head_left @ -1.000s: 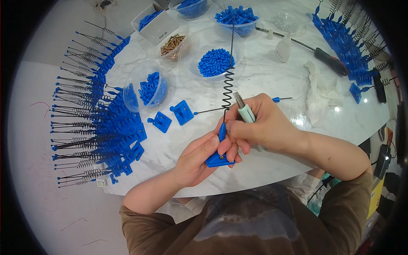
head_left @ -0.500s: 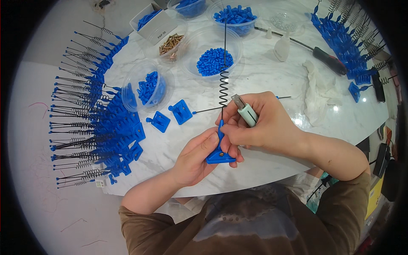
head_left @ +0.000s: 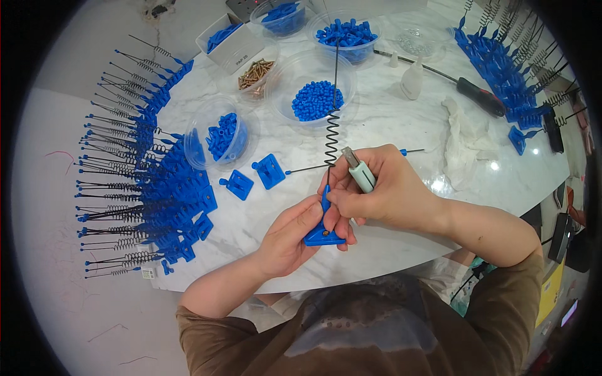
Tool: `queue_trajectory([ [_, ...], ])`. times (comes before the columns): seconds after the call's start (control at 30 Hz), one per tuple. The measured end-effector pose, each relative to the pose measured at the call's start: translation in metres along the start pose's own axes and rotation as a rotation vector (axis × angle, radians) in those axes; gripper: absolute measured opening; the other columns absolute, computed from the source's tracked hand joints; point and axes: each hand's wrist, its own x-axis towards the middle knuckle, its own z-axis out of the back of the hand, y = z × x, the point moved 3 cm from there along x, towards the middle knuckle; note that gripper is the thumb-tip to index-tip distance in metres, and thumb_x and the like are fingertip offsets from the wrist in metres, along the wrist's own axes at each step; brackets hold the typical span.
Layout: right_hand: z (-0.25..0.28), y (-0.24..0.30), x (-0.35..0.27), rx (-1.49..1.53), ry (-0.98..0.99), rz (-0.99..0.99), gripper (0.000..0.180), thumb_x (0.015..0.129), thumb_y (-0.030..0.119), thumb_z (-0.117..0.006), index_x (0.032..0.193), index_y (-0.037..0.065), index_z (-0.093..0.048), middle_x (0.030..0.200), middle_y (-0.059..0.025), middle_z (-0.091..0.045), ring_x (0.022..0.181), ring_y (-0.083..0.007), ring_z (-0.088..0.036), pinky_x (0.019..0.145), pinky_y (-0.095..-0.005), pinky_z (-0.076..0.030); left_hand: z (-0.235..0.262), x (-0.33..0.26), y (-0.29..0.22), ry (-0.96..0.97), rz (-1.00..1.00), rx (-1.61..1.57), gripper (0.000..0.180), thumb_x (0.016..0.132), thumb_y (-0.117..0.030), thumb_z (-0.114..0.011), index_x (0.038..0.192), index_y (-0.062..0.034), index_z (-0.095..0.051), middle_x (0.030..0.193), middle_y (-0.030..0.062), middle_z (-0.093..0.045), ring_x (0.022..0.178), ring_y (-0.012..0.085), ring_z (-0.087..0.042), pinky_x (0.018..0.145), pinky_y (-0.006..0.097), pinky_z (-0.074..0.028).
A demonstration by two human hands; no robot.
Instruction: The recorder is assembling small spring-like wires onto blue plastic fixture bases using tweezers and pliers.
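My left hand [head_left: 290, 235] is closed around a blue plastic base [head_left: 324, 237] with a brass-coloured screw in it. From the base's narrow neck a black coiled spring wire [head_left: 332, 141] rises, its straight end reaching past the bowls. My right hand [head_left: 382, 188] has a pale green utility knife [head_left: 362, 176] tucked in it, metal end pointing up. That hand's thumb and fingers also pinch the neck of the blue piece where the wire enters. Just left of my hands lie two loose blue bases [head_left: 269, 172], and a thin black rod [head_left: 307, 170] with a blue tip.
Many blue bases with spring wires [head_left: 169, 182] crowd the left edge; more [head_left: 501, 75] stand at the far right. Bowls hold blue beads [head_left: 316, 100], blue parts [head_left: 222, 136] and brass screws [head_left: 255, 76]. A screwdriver [head_left: 480, 97], white bottle [head_left: 412, 80] and crumpled tissue [head_left: 463, 144] lie right.
The whole view has shifted slightly, so the table things sit a little lower. Both hands keep their hold on the blue piece, and the knife stays in the right hand.
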Motion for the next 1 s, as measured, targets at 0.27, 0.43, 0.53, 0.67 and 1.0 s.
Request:
queue_trajectory([
  [0.27, -0.0003, -0.0001, 0.001, 0.027, -0.01, 0.0, 0.007, 0.08, 0.002, -0.059, 0.086, -0.002, -0.059, 0.067, -0.0101, -0.065, 0.055, -0.0109, -0.062, 0.048, -0.0197, -0.044, 0.002, 0.0001, 0.0011, 0.016, -0.011, -0.022, 0.035, 0.099, -0.031, -0.032, 0.105, -0.0002, -0.047, 0.098, 0.0126, -0.054, 0.095, 0.0235, -0.055, 0.081, 0.036, -0.044],
  [0.43, -0.0008, 0.0007, 0.0004, 0.044, -0.004, -0.026, 0.007, 0.079, 0.001, -0.06, 0.085, -0.003, -0.059, 0.067, -0.0107, -0.065, 0.055, -0.0116, -0.062, 0.048, -0.0201, -0.045, 0.0039, 0.0006, 0.0026, 0.061, -0.038, -0.019, 0.036, 0.1, -0.03, -0.031, 0.112, 0.0012, -0.045, 0.102, 0.0145, -0.053, 0.096, 0.0232, -0.055, 0.082, 0.036, -0.044],
  [0.53, -0.0006, 0.0001, 0.0007, 0.038, -0.005, -0.012, 0.008, 0.079, 0.001, -0.06, 0.085, -0.003, -0.059, 0.067, -0.0112, -0.065, 0.055, -0.0121, -0.062, 0.048, -0.0205, -0.045, 0.0038, 0.0001, 0.0027, 0.064, -0.034, -0.027, 0.038, 0.1, -0.028, -0.03, 0.118, 0.0022, -0.043, 0.105, 0.0159, -0.052, 0.096, 0.0231, -0.055, 0.083, 0.036, -0.044],
  [0.67, -0.0012, -0.0009, 0.001, 0.059, -0.005, -0.022, 0.008, 0.08, 0.001, -0.06, 0.086, -0.004, -0.059, 0.067, -0.0115, -0.064, 0.055, -0.0129, -0.062, 0.048, -0.0211, -0.046, 0.0047, 0.0007, 0.0033, 0.08, -0.05, -0.031, 0.038, 0.1, -0.028, -0.03, 0.119, 0.0024, -0.042, 0.108, 0.0169, -0.052, 0.096, 0.0229, -0.055, 0.083, 0.036, -0.044],
  [1.0, -0.0006, -0.0032, 0.0018, 0.08, -0.005, 0.008, 0.007, 0.08, -0.001, -0.058, 0.086, -0.005, -0.059, 0.068, -0.0118, -0.064, 0.055, -0.0134, -0.063, 0.047, -0.0207, -0.047, 0.0051, 0.0003, 0.0035, 0.091, -0.061, -0.006, 0.038, 0.099, -0.03, -0.031, 0.116, 0.0021, -0.043, 0.107, 0.0166, -0.052, 0.096, 0.0231, -0.054, 0.083, 0.036, -0.044],
])
